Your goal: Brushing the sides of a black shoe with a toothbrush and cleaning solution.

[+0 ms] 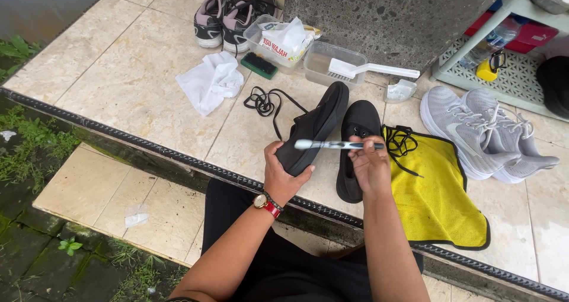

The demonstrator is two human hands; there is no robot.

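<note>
My left hand (283,174) grips the heel end of a black shoe (317,127), holding it tilted on its side above the tiles. My right hand (368,165) holds a toothbrush (335,144) level across the shoe, its bristle end pointing left. The second black shoe (357,145) lies flat on the tiles just behind my right hand. A loose black lace (264,102) lies left of the shoes, and another black lace (403,142) rests on a yellow cloth (435,195).
A pair of grey sneakers (483,130) sits at the right. Behind are a clear tub with a white brush (338,65), a tub with a tissue pack (278,41), a white rag (210,82), a dark pair of trainers (228,17), a stone block (391,14) and a shelf (515,47).
</note>
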